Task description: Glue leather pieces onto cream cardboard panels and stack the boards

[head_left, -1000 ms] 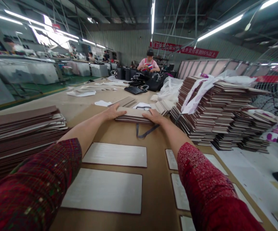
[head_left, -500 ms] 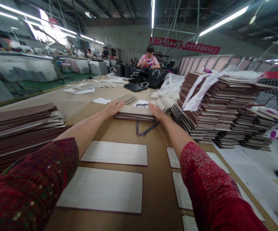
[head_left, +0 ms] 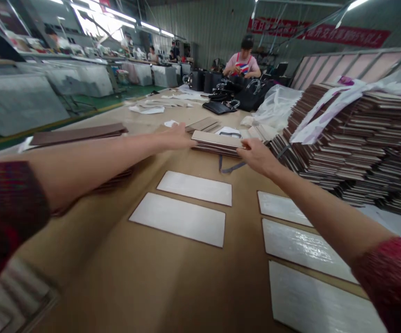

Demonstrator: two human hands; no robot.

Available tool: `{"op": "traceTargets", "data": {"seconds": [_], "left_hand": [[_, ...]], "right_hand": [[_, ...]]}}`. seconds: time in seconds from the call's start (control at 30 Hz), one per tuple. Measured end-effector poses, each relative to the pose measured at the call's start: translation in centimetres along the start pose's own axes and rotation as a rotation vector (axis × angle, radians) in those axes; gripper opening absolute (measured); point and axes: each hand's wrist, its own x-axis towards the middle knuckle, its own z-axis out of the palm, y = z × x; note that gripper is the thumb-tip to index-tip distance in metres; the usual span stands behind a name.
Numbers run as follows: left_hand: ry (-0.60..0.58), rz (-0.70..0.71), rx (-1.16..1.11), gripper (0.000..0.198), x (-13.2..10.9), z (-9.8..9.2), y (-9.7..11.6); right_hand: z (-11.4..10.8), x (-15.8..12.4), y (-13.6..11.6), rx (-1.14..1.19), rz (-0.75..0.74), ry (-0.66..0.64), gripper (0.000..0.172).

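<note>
A small stack of flat beige-topped panels [head_left: 217, 139] lies at the far part of the brown-covered table. My left hand [head_left: 178, 136] is closed against the stack's left end, its fingers partly hidden. At the opposite end, my right hand [head_left: 256, 154] pinches the panels' edge between thumb and bent fingers. Nearer me lie separate white-faced panels, among them a left one [head_left: 181, 218] and a right one [head_left: 304, 245], shiny on top. A dark strap [head_left: 230, 169] curves out in front of the stack.
Tall piles of brown-edged panels [head_left: 356, 138] rise at the right, with white plastic over them. Another brown pile [head_left: 78, 135] stands left, partly behind my left forearm. Black handbags [head_left: 221, 106] lie farther back, where a co-worker [head_left: 243, 62] in a pink top sits.
My view has turned left and down, so the stack appears farther right. My right hand has gone from lying along the stack's end to pinching its edge.
</note>
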Motion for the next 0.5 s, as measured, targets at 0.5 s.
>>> {"op": "traceTargets", "data": {"seconds": [0.5], "left_hand": [[-0.283, 0.277, 0.077, 0.044, -24.9, -1.0, -3.9]], "right_hand": [[0.8, -20.7, -7.6, -0.144, -0.251, -0.465, 0.063]]}}
